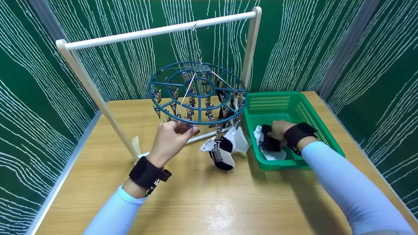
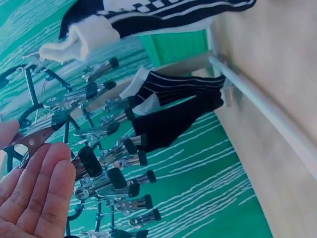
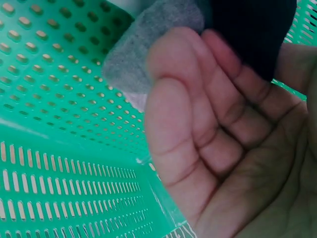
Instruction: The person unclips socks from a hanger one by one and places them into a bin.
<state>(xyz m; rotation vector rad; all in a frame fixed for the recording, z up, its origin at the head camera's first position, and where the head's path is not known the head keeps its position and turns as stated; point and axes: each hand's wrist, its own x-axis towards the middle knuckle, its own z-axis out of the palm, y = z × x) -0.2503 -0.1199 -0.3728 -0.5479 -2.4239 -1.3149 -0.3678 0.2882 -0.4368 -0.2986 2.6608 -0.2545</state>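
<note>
My left hand (image 1: 171, 138) is at the near rim of a blue round sock hanger (image 1: 209, 123), its thumb and fingers pinching one metal clip (image 2: 34, 141) with dark tips. Several similar clips hang around it. To the right, a black-and-white patterned sock (image 1: 225, 155) dangles from the hanger, with a white one (image 1: 241, 142) beside it. The left wrist view also shows a striped sock (image 2: 173, 88) and a plain black sock (image 2: 173, 124) hanging. Inside the green basket (image 1: 272, 93), my right hand (image 1: 279, 130) grips a black sock (image 1: 271, 143) with a grey patch (image 3: 148, 44).
A wooden rack with a white top bar (image 1: 130, 37) carries the hanger by its hook. White fabric (image 1: 274, 154) lies in the basket under the right hand. The rack's low white bar (image 1: 202, 136) runs behind the hanging socks. Green patterned walls (image 1: 19, 114) surround the wooden table (image 1: 202, 202).
</note>
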